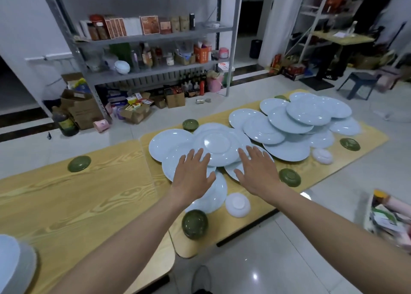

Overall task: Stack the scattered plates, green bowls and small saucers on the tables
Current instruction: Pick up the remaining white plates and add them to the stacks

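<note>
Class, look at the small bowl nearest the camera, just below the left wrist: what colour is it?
Olive green bowl, glossy; seen in the head view.

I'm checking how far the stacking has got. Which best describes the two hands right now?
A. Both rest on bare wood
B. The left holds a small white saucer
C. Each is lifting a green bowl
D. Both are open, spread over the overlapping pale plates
D: the left hand and right hand are open with fingers spread over the upside-down plate, gripping nothing.
</note>
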A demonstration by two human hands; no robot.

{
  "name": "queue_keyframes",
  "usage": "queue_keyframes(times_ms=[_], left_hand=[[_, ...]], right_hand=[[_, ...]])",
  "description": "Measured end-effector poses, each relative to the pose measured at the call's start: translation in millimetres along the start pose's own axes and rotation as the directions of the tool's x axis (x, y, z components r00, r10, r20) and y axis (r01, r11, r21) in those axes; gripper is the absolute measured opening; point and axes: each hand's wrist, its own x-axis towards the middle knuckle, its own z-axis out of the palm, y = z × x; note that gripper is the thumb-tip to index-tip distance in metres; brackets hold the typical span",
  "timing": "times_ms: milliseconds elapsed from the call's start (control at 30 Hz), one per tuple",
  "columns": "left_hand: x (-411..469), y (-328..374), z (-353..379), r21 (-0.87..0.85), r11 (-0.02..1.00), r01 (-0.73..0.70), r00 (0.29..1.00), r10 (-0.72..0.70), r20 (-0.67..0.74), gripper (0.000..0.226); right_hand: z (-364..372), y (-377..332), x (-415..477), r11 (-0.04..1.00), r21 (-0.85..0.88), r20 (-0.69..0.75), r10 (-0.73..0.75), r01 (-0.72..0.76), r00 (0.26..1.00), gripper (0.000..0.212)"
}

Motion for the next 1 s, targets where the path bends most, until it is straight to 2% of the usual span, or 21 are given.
queue_keyframes(times_ms=[467,633,767,867,1000], left_hand=[[110.8,-24.4,31.9,-0.044,0.994,0.103,0.994,-0.101,0.037,0.061],[138.0,-24.0,47.0,-0.085,0.969,0.233,0.971,-0.226,0.078,0.058],[155.7,-19.9,68.1,-0.082,0.922,0.377,0.918,-0.361,0.163,0.058],[169.4,-15.3,82.2,-0.174,0.83,0.53,0.841,-0.487,0.234,0.058],[185.1,-14.9,100.8,-0.39,0.563,0.728,0.68,-0.664,0.311,0.065]], right_hand=[[12.8,29.1,118.3,0.997,0.005,0.007,-0.071,0.071,0.997,0.065],[25.1,44.1,155.0,0.993,0.077,0.064,-0.093,0.088,0.994,0.064],[39.3,62.5,190.0,0.973,0.227,0.122,-0.081,0.052,0.989,0.066],[55.7,72.6,216.7,0.934,0.357,0.198,-0.067,-0.008,0.978,0.067],[76.7,78.7,245.0,0.841,0.514,0.292,0.01,-0.166,0.956,0.062]])
